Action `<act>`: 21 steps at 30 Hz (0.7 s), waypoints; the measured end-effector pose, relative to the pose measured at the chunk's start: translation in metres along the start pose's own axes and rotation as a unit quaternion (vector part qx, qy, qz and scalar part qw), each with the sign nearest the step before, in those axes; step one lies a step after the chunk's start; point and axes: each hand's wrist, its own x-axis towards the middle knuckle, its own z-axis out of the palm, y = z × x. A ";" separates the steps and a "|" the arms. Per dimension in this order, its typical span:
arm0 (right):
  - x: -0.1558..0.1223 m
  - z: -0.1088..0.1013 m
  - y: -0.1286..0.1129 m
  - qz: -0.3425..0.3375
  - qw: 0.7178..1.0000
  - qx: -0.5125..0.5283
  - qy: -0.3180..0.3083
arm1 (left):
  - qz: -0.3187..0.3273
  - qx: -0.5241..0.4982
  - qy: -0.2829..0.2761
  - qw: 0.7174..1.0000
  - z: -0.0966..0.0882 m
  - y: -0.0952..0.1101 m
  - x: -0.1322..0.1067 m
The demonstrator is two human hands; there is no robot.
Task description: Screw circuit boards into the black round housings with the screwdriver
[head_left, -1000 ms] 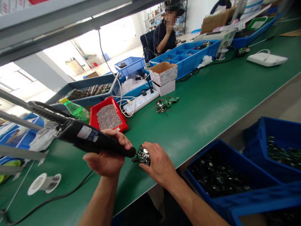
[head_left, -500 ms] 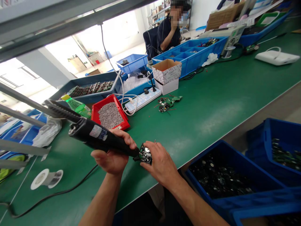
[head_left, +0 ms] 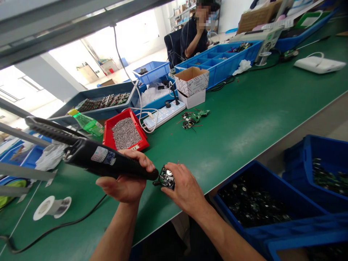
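Note:
My left hand (head_left: 125, 181) is wrapped round the black barrel of an electric screwdriver (head_left: 103, 163), which lies nearly level with its tip at the right. The tip touches a small round black part with a circuit board (head_left: 166, 178). My right hand (head_left: 185, 188) grips that part from the right and holds it just above the green table (head_left: 244, 119) near its front edge. A black cable (head_left: 54, 228) runs from the tool's side across the table to the left.
A red tray of small screws (head_left: 125, 132) sits behind my left hand, with a green bottle (head_left: 87, 123) and a white power strip (head_left: 163, 115) nearby. Loose green boards (head_left: 193, 119) lie mid-table. Blue bins of black parts (head_left: 258, 206) stand at the lower right. Another person (head_left: 194, 34) sits far back.
The screwdriver's rear end swung up and right half a second ago, then dropped back to nearly level. Both hands stay on the part at the table's front edge.

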 end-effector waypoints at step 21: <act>0.002 0.002 -0.001 0.007 1.000 0.002 -0.007 | -0.037 -0.020 -0.024 0.999 0.005 -0.007 0.001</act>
